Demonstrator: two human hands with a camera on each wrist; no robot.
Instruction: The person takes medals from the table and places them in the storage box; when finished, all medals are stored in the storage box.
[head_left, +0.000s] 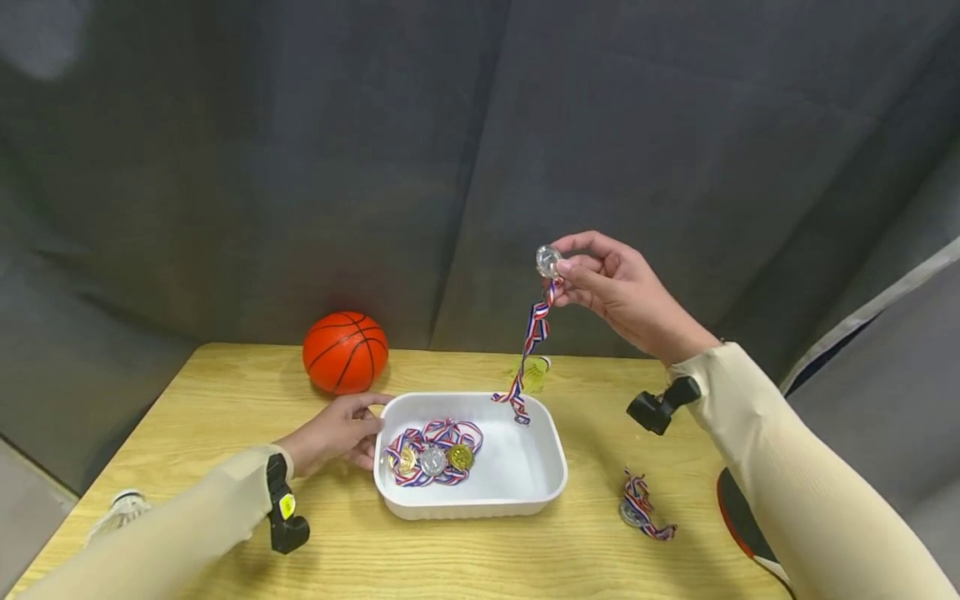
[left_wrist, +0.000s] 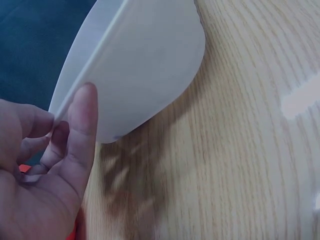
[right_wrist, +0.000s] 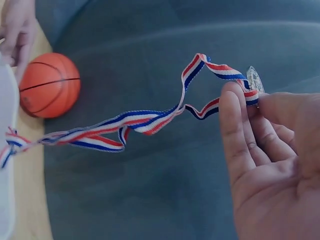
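Raised above the table, my right hand (head_left: 611,287) pinches a silver medal (head_left: 548,262) by its edge. The medal's red, white and blue ribbon (right_wrist: 145,122) dangles, its lower end reaching the white plastic tub (head_left: 480,502). At the tub's left end, my left hand (head_left: 337,432) holds the rim, which the left wrist view shows between thumb and fingers (left_wrist: 37,121). Inside the tub's left half lie a silver medal (head_left: 432,461) and two gold medals (head_left: 461,457) on tangled ribbons. Another silver medal with a bunched ribbon (head_left: 637,504) lies on the table to the right.
An orange basketball (head_left: 346,353) sits behind my left hand. A yellow shuttlecock (head_left: 535,375) lies behind the tub, and a white one (head_left: 118,512) is partly hidden by my left sleeve. A dark, red-edged object (head_left: 738,508) lies under my right forearm. Grey cloth (head_left: 420,167) hangs behind the table.
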